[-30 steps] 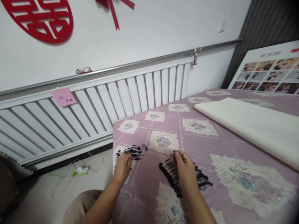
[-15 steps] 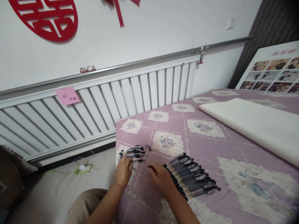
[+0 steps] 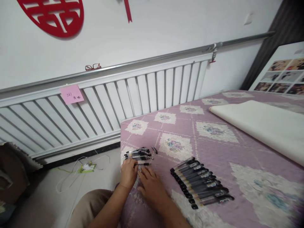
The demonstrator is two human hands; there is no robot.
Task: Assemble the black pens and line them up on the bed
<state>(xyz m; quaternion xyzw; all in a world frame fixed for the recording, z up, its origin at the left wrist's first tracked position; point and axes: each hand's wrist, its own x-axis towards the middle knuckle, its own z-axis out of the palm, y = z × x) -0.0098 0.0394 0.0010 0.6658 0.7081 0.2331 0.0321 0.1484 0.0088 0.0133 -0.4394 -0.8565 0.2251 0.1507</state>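
Observation:
My left hand (image 3: 129, 173) is at the near left edge of the bed-like surface, its fingers closed on a pen (image 3: 143, 164) whose black grip and tip point right. My right hand (image 3: 152, 186) lies just right of it, palm down with fingers stretched out. Its fingertips are close to a small piece (image 3: 139, 169) that I cannot make out. Just beyond my left hand is a loose pile of pens (image 3: 137, 154), with a black pen cap (image 3: 154, 150) to its right. On my right lies a neat row of capped black pens (image 3: 201, 182), side by side.
Purple flowered cloth (image 3: 182, 126) covers the surface. A folded cream sheet (image 3: 261, 126) lies at the right. Behind are a white radiator (image 3: 152, 88) with a pink note (image 3: 72, 94) and glasses (image 3: 93, 66) above it. A power strip (image 3: 86, 168) is on the floor.
My right hand has moved left, from beside the row of pens to next to my left hand, and its fingers have straightened. The view has shifted slightly.

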